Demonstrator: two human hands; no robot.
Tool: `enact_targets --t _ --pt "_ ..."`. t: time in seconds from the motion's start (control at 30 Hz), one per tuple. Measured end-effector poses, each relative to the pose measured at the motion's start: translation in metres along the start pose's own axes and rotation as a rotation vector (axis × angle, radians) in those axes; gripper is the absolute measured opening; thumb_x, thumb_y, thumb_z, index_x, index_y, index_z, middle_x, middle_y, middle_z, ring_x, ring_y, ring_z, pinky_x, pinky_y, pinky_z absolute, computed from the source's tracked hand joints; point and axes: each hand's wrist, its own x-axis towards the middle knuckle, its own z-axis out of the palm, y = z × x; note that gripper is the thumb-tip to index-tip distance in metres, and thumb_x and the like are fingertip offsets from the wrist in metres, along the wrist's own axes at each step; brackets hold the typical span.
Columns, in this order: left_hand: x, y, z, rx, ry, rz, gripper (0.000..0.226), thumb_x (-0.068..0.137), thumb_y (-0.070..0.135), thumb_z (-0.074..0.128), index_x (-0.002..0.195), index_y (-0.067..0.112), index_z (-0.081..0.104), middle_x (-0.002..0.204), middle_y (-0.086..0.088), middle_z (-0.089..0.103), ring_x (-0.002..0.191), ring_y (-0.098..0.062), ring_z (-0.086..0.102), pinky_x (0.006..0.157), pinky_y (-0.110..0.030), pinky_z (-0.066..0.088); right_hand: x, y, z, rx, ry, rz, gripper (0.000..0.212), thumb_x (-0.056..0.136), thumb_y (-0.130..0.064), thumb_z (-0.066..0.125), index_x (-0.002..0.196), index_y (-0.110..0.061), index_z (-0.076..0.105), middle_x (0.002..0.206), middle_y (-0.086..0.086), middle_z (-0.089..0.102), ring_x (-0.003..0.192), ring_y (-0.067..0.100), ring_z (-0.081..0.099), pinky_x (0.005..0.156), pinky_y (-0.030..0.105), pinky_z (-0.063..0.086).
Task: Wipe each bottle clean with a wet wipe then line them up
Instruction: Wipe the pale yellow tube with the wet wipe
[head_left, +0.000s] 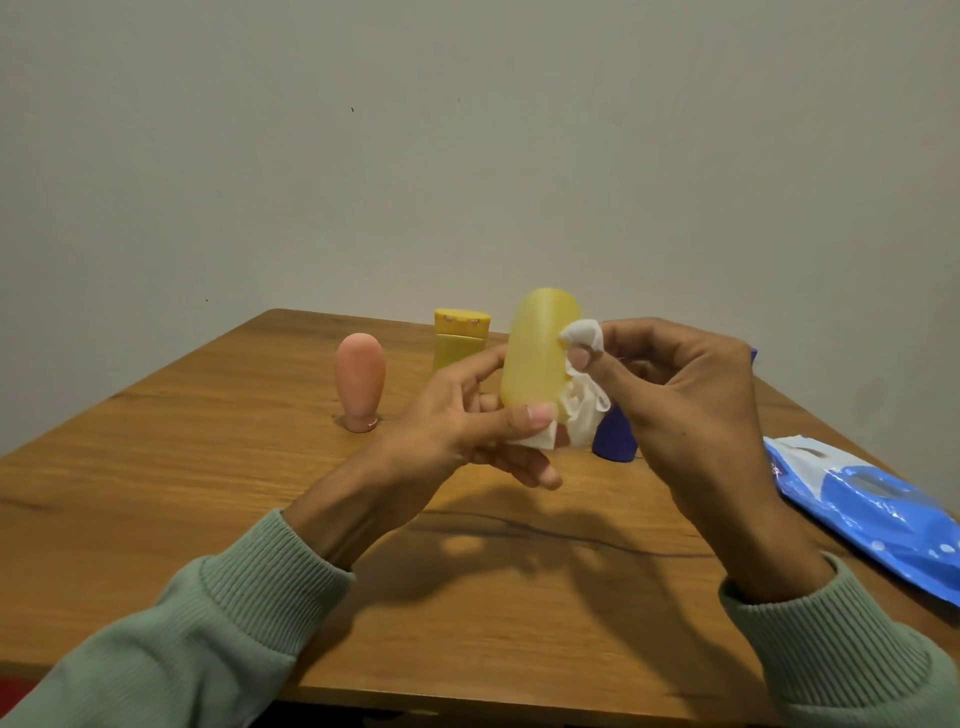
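A rounded yellow bottle (535, 353) is held up above the table's middle, its lower end gripped by my left hand (478, 431). My right hand (680, 395) pinches a white wet wipe (582, 400) and presses it against the bottle's right side. A pink bottle (359, 379) stands cap-down at the left. Behind it to the right stands a flat yellow bottle (460, 338). A dark blue bottle (615, 439) stands behind my hands, mostly hidden.
The wooden table (208, 467) runs to a pale wall at the back. A blue and white wet wipe pack (862, 509) lies at the right edge. My green sleeves reach in from the near edge.
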Motion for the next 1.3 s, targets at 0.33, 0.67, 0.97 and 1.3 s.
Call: enact_targets --t 0.33,0.67,0.97,1.3 --pt "0.001 0.000 -0.002 -0.067 -0.083 -0.011 0.046 0.089 0.015 0.060 0.134 0.011 0.050 0.099 -0.019 0.067 0.072 -0.031 0.067 0.073 -0.038 0.058 0.002 -0.001 -0.002 0.039 0.007 -0.008 0.015 0.079 -0.016 0.073 0.094 -0.015 0.072 0.084 -0.004 0.072 0.076 0.009 0.070 0.060 0.019 0.055" --pt "-0.002 0.004 -0.006 0.102 -0.100 -0.041 0.048 0.085 0.017 0.068 0.131 0.015 0.053 0.094 -0.017 0.070 0.074 -0.034 0.064 0.067 -0.036 0.057 0.001 0.000 -0.002 0.033 0.038 -0.017 0.014 0.078 -0.018 0.073 0.092 -0.021 0.070 0.084 -0.009 0.071 0.077 0.005 0.069 0.060 0.016 0.054" --pt "-0.001 0.005 0.003 0.444 0.032 -0.026 0.059 0.079 0.026 0.074 0.133 0.021 0.051 0.086 -0.005 0.073 0.068 -0.034 0.068 0.063 -0.036 0.058 0.001 0.010 0.003 -0.183 -0.008 -0.122 0.014 0.081 -0.024 0.070 0.094 -0.023 0.069 0.090 -0.009 0.065 0.081 0.007 0.062 0.064 0.017 0.053" --pt "0.003 -0.001 0.004 0.119 0.141 0.006 0.049 0.081 0.019 0.067 0.127 0.026 0.049 0.098 -0.009 0.075 0.085 -0.031 0.073 0.072 -0.036 0.061 -0.001 0.004 0.007 -0.241 -0.188 -0.179 0.014 0.081 -0.022 0.067 0.092 -0.031 0.067 0.088 -0.013 0.063 0.081 0.005 0.062 0.065 0.015 0.053"
